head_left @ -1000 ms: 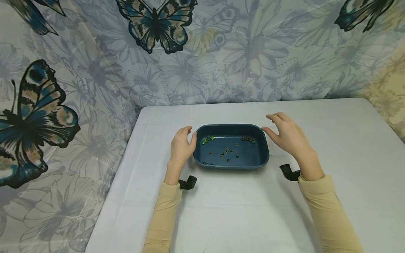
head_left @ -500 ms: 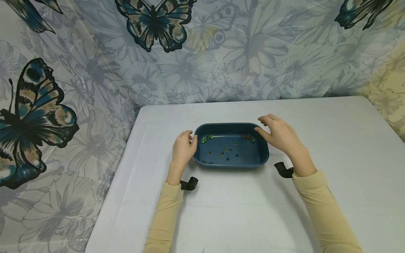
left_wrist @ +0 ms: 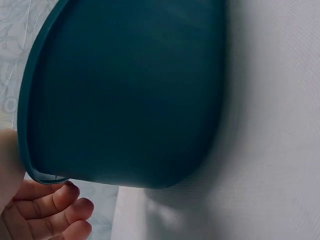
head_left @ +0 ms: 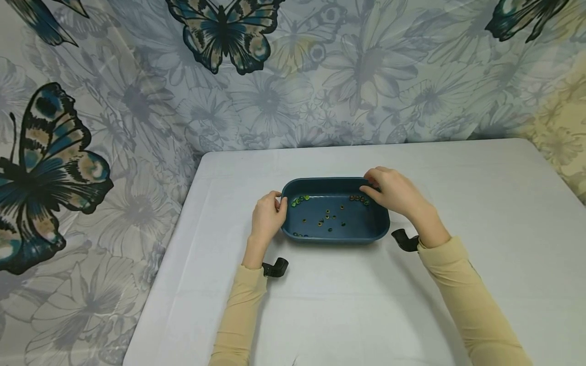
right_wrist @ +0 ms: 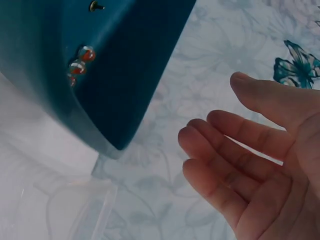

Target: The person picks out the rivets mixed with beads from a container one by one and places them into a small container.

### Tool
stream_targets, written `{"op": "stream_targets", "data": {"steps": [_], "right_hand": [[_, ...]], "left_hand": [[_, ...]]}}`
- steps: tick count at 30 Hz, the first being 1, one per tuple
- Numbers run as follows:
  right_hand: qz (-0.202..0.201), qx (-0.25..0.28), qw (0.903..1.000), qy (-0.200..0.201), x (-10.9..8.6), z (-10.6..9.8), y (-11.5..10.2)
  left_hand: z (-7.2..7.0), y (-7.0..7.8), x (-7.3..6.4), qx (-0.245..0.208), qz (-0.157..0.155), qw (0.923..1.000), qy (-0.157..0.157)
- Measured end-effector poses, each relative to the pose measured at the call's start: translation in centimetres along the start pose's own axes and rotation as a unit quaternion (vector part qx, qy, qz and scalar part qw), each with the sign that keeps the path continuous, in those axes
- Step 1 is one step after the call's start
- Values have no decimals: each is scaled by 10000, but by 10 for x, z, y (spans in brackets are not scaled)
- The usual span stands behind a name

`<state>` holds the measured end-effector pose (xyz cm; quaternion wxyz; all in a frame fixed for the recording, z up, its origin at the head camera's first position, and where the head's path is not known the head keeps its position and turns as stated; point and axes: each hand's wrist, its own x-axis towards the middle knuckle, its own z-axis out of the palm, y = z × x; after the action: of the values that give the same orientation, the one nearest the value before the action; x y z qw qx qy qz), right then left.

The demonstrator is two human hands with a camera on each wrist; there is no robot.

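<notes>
A dark blue rectangular tub (head_left: 336, 236) stands on the white table. Inside, green glass marbles (head_left: 300, 200) lie at the back left and red-centred clear marbles (right_wrist: 86, 53) at the back right. Small brass-coloured pieces (head_left: 327, 217) are scattered on its floor; one pin-like piece (right_wrist: 95, 6) shows a short stem in the right wrist view. My left hand (head_left: 267, 216) grips the tub's left rim, fingers curled below it in the left wrist view. At the back right corner, my right hand (head_left: 396, 190) reaches over the rim; its fingers are relaxed and apart from the tub in the right wrist view.
White cloth (head_left: 348, 305) covers the table, whose far edge meets a butterfly-patterned fabric backdrop (head_left: 366, 76). Each wrist wears a black camera mount (head_left: 274, 267). A translucent, pale-edged shape (right_wrist: 75, 210) fills the lower left of the right wrist view.
My right hand has moved left from beside the tub to over its back right corner. My left hand has shifted slightly right and closed on the left rim.
</notes>
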<state>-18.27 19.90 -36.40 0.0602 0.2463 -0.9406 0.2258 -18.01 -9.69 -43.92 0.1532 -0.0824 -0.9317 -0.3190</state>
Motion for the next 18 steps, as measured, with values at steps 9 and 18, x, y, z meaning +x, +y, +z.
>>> {"op": "stream_targets", "data": {"steps": [9, 18], "right_hand": [[170, 665, 9966, -460, 8, 2, 2], [262, 838, 9926, -840, 14, 6, 4]], "left_hand": [[3, -3, 1, -88, -21, 9999, 50], [5, -3, -1, -100, -7, 9999, 18]]}}
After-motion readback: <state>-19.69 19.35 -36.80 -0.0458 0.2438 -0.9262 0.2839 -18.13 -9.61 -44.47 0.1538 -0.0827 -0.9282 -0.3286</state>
